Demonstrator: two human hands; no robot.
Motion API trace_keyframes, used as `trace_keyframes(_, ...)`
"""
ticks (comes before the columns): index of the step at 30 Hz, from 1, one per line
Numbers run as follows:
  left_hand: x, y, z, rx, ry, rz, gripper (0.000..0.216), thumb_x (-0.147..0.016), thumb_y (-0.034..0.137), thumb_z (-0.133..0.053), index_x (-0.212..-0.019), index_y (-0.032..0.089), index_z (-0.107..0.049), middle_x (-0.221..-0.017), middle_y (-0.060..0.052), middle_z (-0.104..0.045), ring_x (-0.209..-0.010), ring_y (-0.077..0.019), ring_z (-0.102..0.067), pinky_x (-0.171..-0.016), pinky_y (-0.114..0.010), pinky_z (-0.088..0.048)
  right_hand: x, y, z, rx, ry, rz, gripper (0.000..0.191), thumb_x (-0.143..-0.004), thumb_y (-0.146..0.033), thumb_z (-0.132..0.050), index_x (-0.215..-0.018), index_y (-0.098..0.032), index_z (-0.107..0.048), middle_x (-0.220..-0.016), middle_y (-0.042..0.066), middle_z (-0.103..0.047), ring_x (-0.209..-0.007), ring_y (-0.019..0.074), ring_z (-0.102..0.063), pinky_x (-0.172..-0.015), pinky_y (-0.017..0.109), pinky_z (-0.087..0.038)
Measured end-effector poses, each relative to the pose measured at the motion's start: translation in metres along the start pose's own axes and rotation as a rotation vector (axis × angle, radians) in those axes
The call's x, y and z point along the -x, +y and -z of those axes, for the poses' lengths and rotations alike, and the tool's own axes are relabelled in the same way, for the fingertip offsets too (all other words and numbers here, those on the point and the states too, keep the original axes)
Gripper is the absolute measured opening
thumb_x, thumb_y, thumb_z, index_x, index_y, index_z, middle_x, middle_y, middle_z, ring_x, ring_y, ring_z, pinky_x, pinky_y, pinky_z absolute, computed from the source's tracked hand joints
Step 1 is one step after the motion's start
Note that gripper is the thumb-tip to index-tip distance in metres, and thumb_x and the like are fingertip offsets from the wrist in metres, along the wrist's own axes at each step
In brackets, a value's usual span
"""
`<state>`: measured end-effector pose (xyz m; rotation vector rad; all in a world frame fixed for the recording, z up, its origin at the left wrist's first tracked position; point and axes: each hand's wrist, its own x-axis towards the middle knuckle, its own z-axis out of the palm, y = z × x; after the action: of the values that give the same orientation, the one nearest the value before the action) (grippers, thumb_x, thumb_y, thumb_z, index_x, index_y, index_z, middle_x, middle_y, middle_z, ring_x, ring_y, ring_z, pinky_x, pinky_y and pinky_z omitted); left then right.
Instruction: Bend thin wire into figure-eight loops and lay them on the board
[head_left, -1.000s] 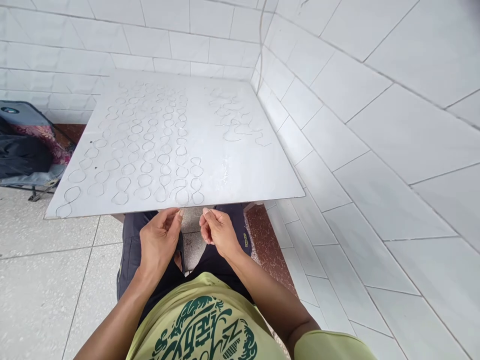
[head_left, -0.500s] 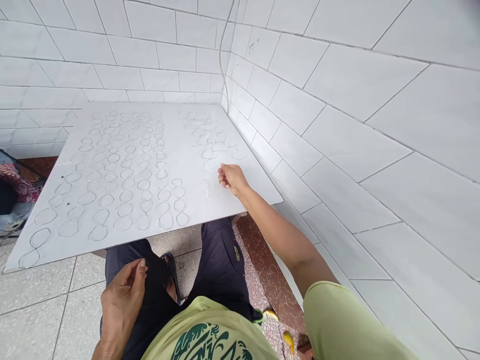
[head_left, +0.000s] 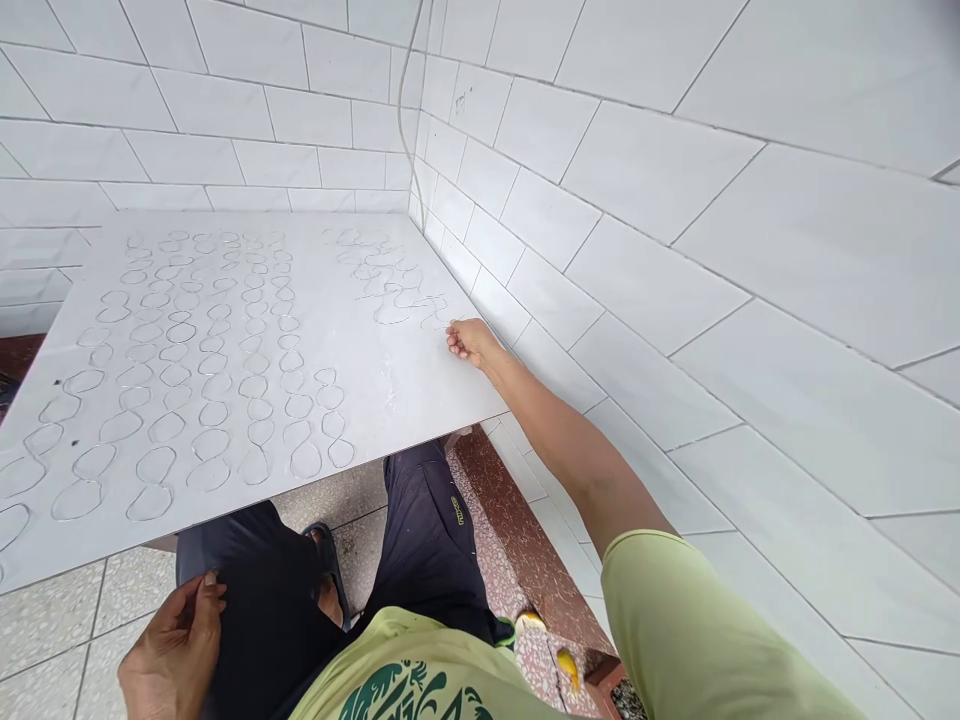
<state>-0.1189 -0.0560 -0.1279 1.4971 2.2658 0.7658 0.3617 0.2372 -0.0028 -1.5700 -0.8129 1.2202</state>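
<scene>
My right hand (head_left: 469, 342) is over the right side of a white board (head_left: 390, 400), its thumb and fingers pinched together. At the fingertips is the end of a thin curved wire (head_left: 426, 321), one of several loose pieces lying there. My left hand (head_left: 176, 645) is held low by my left knee, off the board's front edge, with thumb and forefinger pressed together; anything between them is too small to make out. Rows of wire figure-eights (head_left: 255, 410) cover the left and middle of the board.
White tiled walls (head_left: 600, 220) meet behind the board, and a grey cable (head_left: 405, 120) hangs in their corner. Below are my legs in dark trousers (head_left: 420, 520), a sandal (head_left: 334, 570), a reddish-brown ledge (head_left: 517, 510) and a small yellow object (head_left: 568, 668) on the floor.
My right hand has shifted toward the wall side of the board, to the nearest loose wires. My left hand has moved lower and left in view, still pinched. The camera view has turned right.
</scene>
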Motion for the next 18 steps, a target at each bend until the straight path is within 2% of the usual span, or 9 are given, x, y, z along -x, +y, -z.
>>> trace_keyframes(3, -0.003, 0.004, -0.002, 0.015, -0.031, 0.094, 0.034, -0.091, 0.053, -0.057, -0.099, 0.025, -0.074, -0.085, -0.004, -0.082, -0.08, -0.0288, -0.078, -0.071, -0.038, -0.056, -0.009, -0.002, 0.002, -0.001, 0.01, -0.005, 0.02, -0.104, -0.02, -0.051, -0.084, -0.017, -0.053, -0.053, -0.002, -0.053, -0.039, 0.0081, -0.044, -0.036, 0.021, -0.021)
trace_keyframes(10, -0.001, -0.001, -0.007, -0.005, -0.038, 0.131, 0.034, -0.091, 0.053, -0.057, -0.102, 0.026, -0.074, -0.093, -0.003, -0.081, -0.075, -0.0266, -0.074, -0.074, -0.039, -0.054, -0.012, -0.002, 0.004, 0.02, 0.019, -0.012, 0.02, -0.105, -0.021, -0.05, -0.086, -0.017, -0.053, -0.053, -0.002, -0.052, -0.039, 0.0079, -0.044, -0.036, 0.021, -0.02)
trace_keyframes(15, -0.004, -0.001, -0.012, -0.042, -0.053, 0.13, 0.039, -0.09, 0.057, -0.058, -0.102, 0.024, -0.075, -0.078, -0.004, -0.076, -0.069, -0.0268, -0.071, -0.07, -0.039, -0.052, -0.018, -0.009, -0.016, 0.039, 0.014, -0.03, 0.018, -0.102, -0.018, -0.054, -0.084, -0.016, -0.055, -0.054, -0.001, -0.054, -0.04, 0.0084, -0.046, -0.036, 0.021, -0.02)
trace_keyframes(18, -0.004, 0.0, -0.014, -0.051, -0.044, 0.113, 0.039, -0.091, 0.057, -0.056, -0.103, 0.024, -0.075, -0.084, -0.005, -0.077, -0.065, -0.0248, -0.069, -0.07, -0.039, -0.053, -0.023, -0.017, -0.028, 0.061, 0.03, -0.046, 0.016, -0.099, -0.015, -0.055, -0.083, -0.016, -0.055, -0.052, 0.0, -0.055, -0.04, 0.0089, -0.045, -0.036, 0.021, -0.019)
